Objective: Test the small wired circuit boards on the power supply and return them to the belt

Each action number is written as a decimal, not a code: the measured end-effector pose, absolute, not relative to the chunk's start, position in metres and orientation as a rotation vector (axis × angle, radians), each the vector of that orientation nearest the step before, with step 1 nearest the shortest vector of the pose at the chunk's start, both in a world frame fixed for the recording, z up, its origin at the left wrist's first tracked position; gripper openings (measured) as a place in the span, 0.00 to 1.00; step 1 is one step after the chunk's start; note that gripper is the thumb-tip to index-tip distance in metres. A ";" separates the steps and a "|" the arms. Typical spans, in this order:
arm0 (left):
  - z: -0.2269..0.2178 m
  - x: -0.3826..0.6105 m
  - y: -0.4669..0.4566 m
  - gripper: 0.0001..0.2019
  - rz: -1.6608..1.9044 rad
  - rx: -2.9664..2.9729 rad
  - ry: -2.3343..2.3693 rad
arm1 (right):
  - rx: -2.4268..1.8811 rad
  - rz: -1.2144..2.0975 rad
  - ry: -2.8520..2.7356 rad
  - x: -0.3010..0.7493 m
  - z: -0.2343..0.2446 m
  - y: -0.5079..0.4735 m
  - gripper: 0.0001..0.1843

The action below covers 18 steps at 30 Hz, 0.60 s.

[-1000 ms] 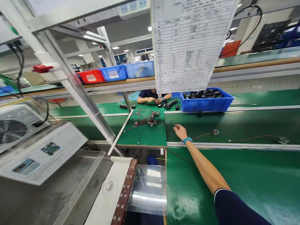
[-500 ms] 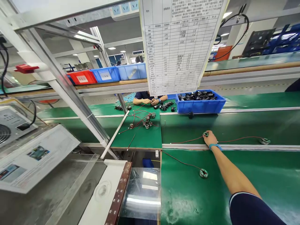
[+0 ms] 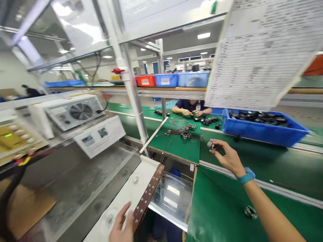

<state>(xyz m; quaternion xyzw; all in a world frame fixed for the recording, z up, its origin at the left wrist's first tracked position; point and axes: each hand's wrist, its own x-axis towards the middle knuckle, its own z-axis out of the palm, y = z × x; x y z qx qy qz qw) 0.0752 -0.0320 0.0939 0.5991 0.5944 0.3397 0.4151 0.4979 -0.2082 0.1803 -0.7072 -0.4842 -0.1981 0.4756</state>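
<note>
My right hand (image 3: 229,158), with a blue band at the wrist, pinches a small round motor stator (image 3: 211,146) between thumb and fingertips. It is above the green belt, left of the large blue bin. At the bottom of the view, my left hand (image 3: 122,224) is empty with fingers apart, over a white strip (image 3: 132,181) edged by a brown riveted band. A second stator (image 3: 250,212), with a green face, lies on the green mat near my right forearm. More stators (image 3: 188,129) with red wires sit in a group on the green board ahead.
A blue bin (image 3: 262,132) of black parts stands at right. A co-worker's hands (image 3: 193,113) handle parts across the bench. A metal post (image 3: 133,101), a white rod (image 3: 153,135) and a grey power unit (image 3: 75,112) stand at left. A paper sheet (image 3: 252,60) hangs in front.
My right hand has lifted the stator off the belt and brought it leftward. My left hand has come into view at the bottom. The camera has turned left.
</note>
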 end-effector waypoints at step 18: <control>0.026 0.023 -0.138 0.32 0.871 0.511 0.926 | -1.271 0.727 -2.351 0.132 0.005 0.091 0.21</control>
